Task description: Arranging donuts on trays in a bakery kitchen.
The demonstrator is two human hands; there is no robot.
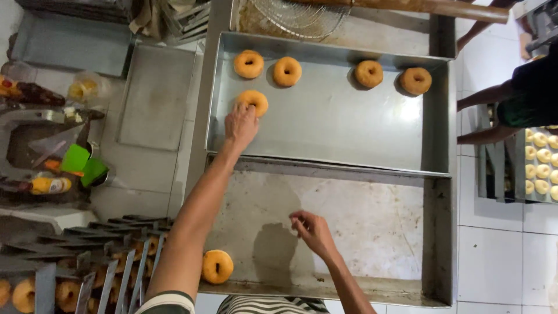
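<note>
My left hand (240, 124) reaches into the far metal tray (325, 125), its fingers on a golden fried doughnut (254, 101) at the tray's left side. Several more doughnuts lie along that tray's far edge, such as one at the left (249, 64) and one at the right (415, 81). My right hand (313, 231) hovers over the near metal tray (372, 215) with fingers loosely curled and nothing in it. One doughnut (217, 266) rests at the near tray's front left corner.
A stack of racks holding doughnuts (70, 273) stands at the lower left. Bottles and green lids (81, 166) clutter the left counter. Another person's legs (500, 110) stand at the right beside a tray of pale raw doughnuts (543, 168). A wire skimmer (296, 14) lies at the top.
</note>
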